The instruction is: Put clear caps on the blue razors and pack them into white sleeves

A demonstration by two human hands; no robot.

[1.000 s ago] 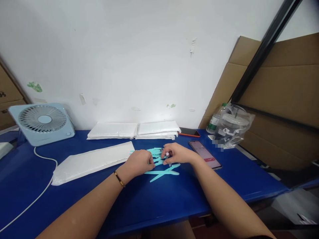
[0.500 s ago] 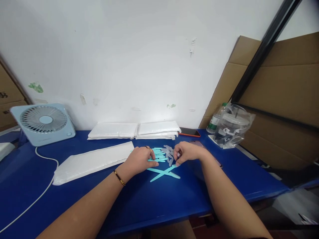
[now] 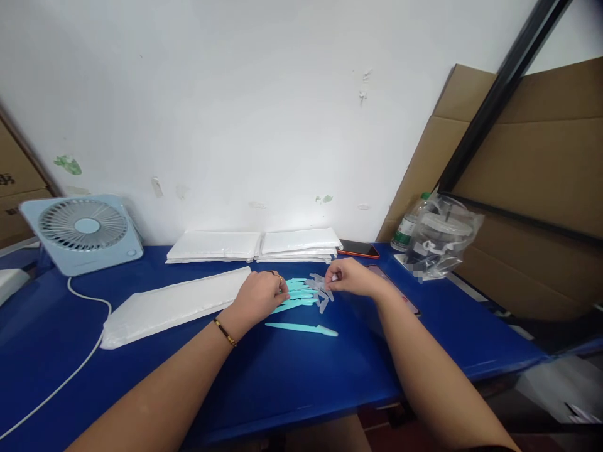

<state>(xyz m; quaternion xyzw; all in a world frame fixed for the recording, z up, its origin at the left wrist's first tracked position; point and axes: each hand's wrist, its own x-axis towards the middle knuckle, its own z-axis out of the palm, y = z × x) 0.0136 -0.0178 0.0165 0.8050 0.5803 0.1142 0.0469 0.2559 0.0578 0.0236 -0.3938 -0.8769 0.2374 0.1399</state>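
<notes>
Turquoise eyebrow razors point(image 3: 301, 294) lie in a loose pile on the blue table. My left hand point(image 3: 264, 291) is at the pile's left side, thumb and fingers closed on a razor's handle end; the fingertips are partly hidden. Beside the pile are several small clear plastic caps point(image 3: 323, 305). Over their right edge is my right hand point(image 3: 352, 277), its fingers curled in a pinch with a pale bit, seemingly a cap, showing between them. One razor point(image 3: 301, 328) lies alone, nearer to me, apart from both hands.
A long white padded packet point(image 3: 174, 307) lies left of the pile. Stacks of white packets point(image 3: 214, 246) sit by the wall. A blue fan point(image 3: 85, 233) stands at left, its cable running forward. Phones point(image 3: 358, 248), a bottle point(image 3: 404, 232) and a bagged cup point(image 3: 440, 242) are at right.
Two razors lay crossed in front of the pile; now one is there, turned nearly level. My left hand has moved slightly left, and my right hand has lifted back toward the caps.
</notes>
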